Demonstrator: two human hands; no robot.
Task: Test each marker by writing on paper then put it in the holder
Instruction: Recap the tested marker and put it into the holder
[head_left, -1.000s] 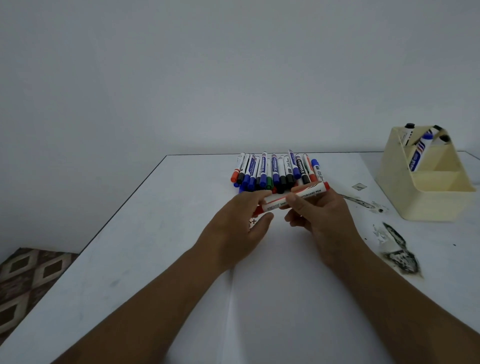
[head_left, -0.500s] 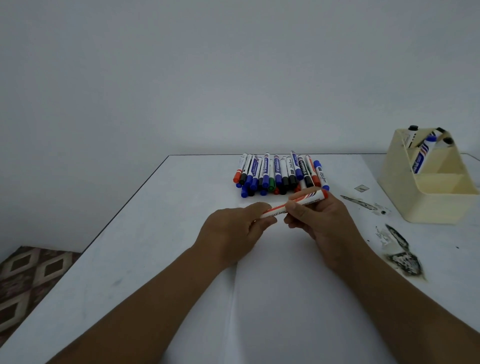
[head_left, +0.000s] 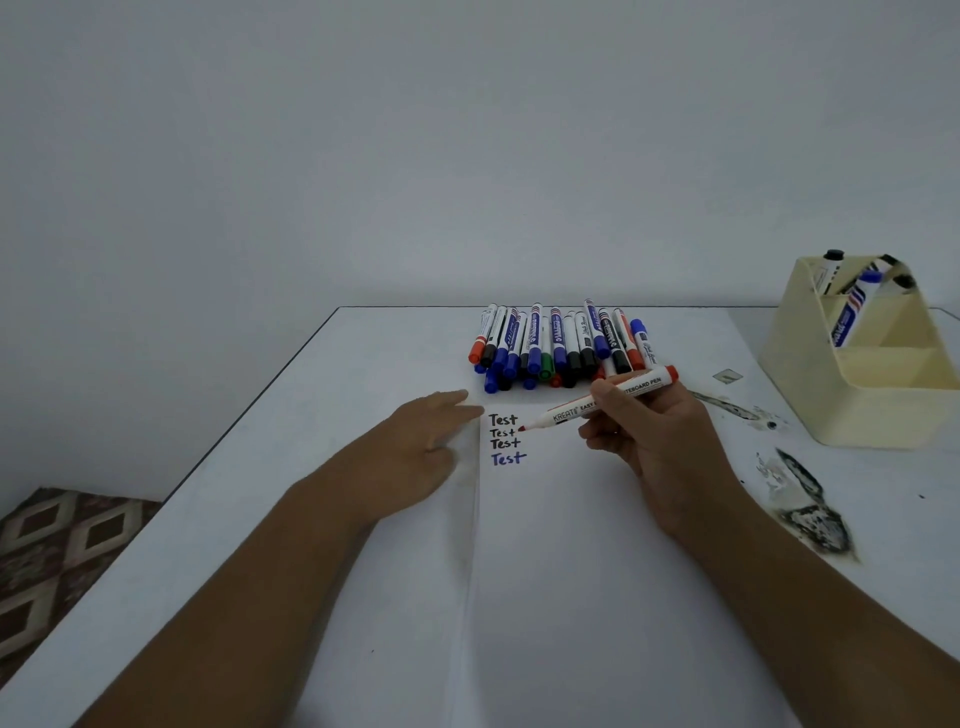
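A white table (head_left: 260, 467) fills the lower frame, with paper (head_left: 571, 571) spread at centre and a cream holder (head_left: 852, 395) (a few markers already inside) at the right edge. The left hand (head_left: 415, 457) lies flat with straight fingers on the paper. The right hand (head_left: 654, 431) grips an uncapped red whiteboard marker (head_left: 597, 402), long axis slanting upper right to lower left, tip pointing at the written "Test" lines (head_left: 505, 439), below the marker pile (head_left: 561, 345).

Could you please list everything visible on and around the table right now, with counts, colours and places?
table: one, white, centre.
paper: one, white, under both hands.
written words: four "Test", three black, one blue.
marker pile: many; blue, black, red, green caps; far edge.
holder: one, cream, right; several markers inside.
dark stains: black, right of paper.
patterned floor: brown, lower left.
red marker: one, uncapped, tip near words.
left hand: flat on paper.
right hand: holds red marker.
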